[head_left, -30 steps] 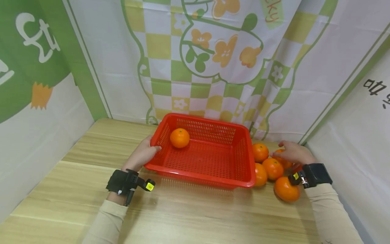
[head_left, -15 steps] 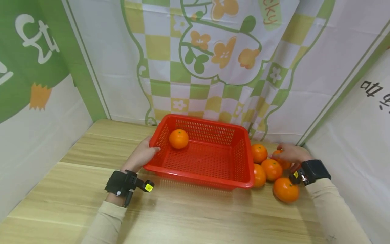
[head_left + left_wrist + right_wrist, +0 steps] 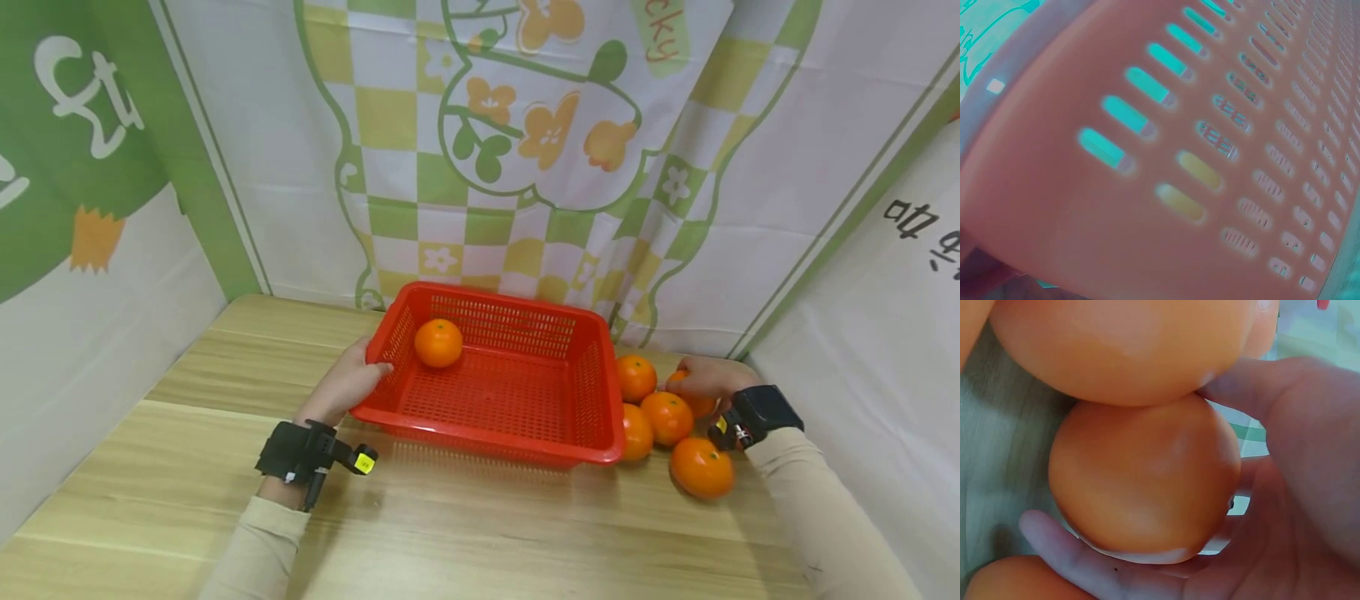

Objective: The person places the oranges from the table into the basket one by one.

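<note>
On the table, a red plastic basket (image 3: 487, 437) with slotted walls holds one orange (image 3: 438, 342) in its far left corner. My left hand (image 3: 348, 383) grips the basket's left rim, thumb over the inside; its wrist view is filled by the slotted wall (image 3: 1066, 212). To the right of the basket my right hand (image 3: 716, 379) curls around an orange (image 3: 1144, 481) at the back of a small group. Fingers and thumb lie around that fruit in the right wrist view, where another orange (image 3: 1129, 350) touches it.
Several more oranges lie between basket and right arm: one behind (image 3: 636, 378), one in the middle (image 3: 667, 417), one against the basket (image 3: 637, 433) and one in front (image 3: 702, 468). A patterned curtain (image 3: 465, 183) hangs behind; a white side panel (image 3: 870, 333) stands right.
My right hand has moved slightly left and closed around the back orange. The left hand keeps its grip on the basket rim. The whole head view has shifted a little.
</note>
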The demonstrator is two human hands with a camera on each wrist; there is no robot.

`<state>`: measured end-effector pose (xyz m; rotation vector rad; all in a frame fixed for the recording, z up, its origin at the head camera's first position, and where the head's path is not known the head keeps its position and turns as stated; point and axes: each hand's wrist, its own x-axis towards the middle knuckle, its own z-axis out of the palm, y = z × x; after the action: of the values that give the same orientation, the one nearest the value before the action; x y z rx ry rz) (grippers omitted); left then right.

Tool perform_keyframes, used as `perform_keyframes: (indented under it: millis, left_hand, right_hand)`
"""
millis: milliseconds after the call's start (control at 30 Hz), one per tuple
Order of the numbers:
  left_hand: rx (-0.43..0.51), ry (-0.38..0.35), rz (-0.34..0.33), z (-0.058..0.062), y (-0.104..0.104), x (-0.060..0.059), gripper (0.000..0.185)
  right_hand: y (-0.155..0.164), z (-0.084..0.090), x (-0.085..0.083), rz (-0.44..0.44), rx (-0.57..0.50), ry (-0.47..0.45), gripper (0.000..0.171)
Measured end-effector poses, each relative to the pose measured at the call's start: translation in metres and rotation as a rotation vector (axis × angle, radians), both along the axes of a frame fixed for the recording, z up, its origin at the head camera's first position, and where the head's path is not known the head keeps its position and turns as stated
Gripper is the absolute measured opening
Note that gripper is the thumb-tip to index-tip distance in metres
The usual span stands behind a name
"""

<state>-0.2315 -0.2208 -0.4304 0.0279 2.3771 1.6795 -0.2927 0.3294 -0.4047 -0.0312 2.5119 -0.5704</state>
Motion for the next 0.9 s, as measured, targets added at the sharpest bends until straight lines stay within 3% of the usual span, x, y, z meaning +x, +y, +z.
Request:
perform_keyframes:
  millis: [200,500,700,900]
  left_hand:
    - [0.002,0.002,-0.004,0.001,0.0,0.001,0.06]
    - [0.005,-0.009,-0.008,0.001,-0.001,0.001,0.061]
    - [0.001,-0.002,-0.008,0.002,-0.002,0.001,0.06]
    - [0.011,-0.007,-0.012,0.001,-0.001,0.0,0.06]
  right_hand:
    - [-0.001,-0.003,-0.001,-0.021,-0.004,-0.006,0.047]
    - [-0.007,-0.006,-0.004,-0.068,-0.065,-0.07,0.042]
    - [-0.004,-0.011,-0.012,0.003,0.016,-0.033,0.043]
    - [-0.001,-0.014,-0.014,0.01,0.066,-0.013,0.051]
